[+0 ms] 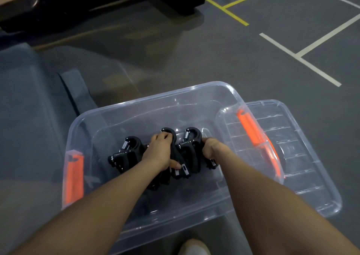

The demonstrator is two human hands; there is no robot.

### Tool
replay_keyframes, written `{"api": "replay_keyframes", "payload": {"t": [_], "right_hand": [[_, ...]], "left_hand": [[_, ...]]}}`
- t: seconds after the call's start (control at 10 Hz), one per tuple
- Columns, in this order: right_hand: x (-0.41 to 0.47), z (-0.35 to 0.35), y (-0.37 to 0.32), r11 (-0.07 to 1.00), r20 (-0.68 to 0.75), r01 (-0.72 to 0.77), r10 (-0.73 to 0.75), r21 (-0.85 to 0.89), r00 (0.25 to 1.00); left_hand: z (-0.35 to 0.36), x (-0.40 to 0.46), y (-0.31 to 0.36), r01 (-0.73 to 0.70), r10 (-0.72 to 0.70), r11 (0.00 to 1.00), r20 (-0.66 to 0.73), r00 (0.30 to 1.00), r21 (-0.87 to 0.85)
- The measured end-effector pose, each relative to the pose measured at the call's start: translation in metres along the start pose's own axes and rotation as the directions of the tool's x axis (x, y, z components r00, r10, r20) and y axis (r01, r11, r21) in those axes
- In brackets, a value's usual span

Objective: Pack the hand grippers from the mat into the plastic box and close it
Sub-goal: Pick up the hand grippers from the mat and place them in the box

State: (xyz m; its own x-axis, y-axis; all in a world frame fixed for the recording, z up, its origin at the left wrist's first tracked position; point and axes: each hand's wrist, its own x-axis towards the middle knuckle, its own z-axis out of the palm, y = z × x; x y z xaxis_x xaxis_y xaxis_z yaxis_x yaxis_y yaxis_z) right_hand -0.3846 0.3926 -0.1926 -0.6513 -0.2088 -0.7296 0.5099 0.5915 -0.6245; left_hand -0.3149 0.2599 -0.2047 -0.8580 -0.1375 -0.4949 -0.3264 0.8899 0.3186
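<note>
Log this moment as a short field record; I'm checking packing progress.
box: clear plastic box on the floor, open
contents: black hand grippers inside
left hand: left hand grips one
right hand: right hand grips another
lid: clear lid off, lying right of the box
latches: orange latches at both box ends

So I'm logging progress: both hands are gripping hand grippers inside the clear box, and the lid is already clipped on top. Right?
Not quite. The head view shows the lid off, lying beside the plastic box on its right. The rest holds: the left hand and right hand grip the black hand grippers inside it.
</note>
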Motion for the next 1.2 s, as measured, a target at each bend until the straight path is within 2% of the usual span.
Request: {"api": "replay_keyframes", "payload": {"t": [0.1,0.2,0.3,0.5,0.6,0.7,0.9,1.1,1.2], "right_hand": [[0.007,0.0,0.009,1.0,-0.034,-0.013,0.013,0.001,0.999],[0.005,0.001,0.007,0.994,-0.149,0.046,-0.059,-0.095,0.987],[-0.013,0.004,-0.004,0.973,-0.158,0.224,-0.229,-0.053,0.961],[-0.074,0.037,-0.063,0.914,-0.106,0.379,-0.395,-0.144,0.913],[-0.106,0.075,-0.099,0.878,-0.065,0.44,-0.458,-0.188,0.887],[-0.139,0.13,-0.132,0.811,0.02,0.528,-0.541,-0.253,0.841],[-0.203,0.266,-0.181,0.728,0.221,0.623,-0.582,-0.287,0.782],[-0.23,0.41,-0.189,0.673,0.388,0.682,-0.569,-0.288,0.725],[-0.227,0.472,-0.179,0.678,0.429,0.672,-0.533,-0.299,0.729]], "left_hand": [[0.0,0.0,-0.001,-0.005,0.005,1.0,-0.006,1.0,0.005],[-0.001,-0.005,0.0,0.011,-0.012,1.0,-0.046,0.999,-0.024],[-0.014,-0.017,-0.003,0.037,-0.048,0.997,-0.17,0.984,-0.069],[-0.07,-0.069,-0.034,0.073,-0.138,0.977,-0.335,0.932,-0.199],[-0.105,-0.112,-0.069,0.092,-0.191,0.964,-0.411,0.891,-0.249],[-0.135,-0.163,-0.119,0.127,-0.248,0.952,-0.454,0.856,-0.28],[-0.16,-0.283,-0.234,0.31,-0.477,0.87,-0.492,0.729,-0.383],[-0.136,-0.376,-0.335,0.466,-0.673,0.733,-0.427,0.603,-0.496],[-0.116,-0.4,-0.377,0.514,-0.735,0.672,-0.392,0.554,-0.533]]}}
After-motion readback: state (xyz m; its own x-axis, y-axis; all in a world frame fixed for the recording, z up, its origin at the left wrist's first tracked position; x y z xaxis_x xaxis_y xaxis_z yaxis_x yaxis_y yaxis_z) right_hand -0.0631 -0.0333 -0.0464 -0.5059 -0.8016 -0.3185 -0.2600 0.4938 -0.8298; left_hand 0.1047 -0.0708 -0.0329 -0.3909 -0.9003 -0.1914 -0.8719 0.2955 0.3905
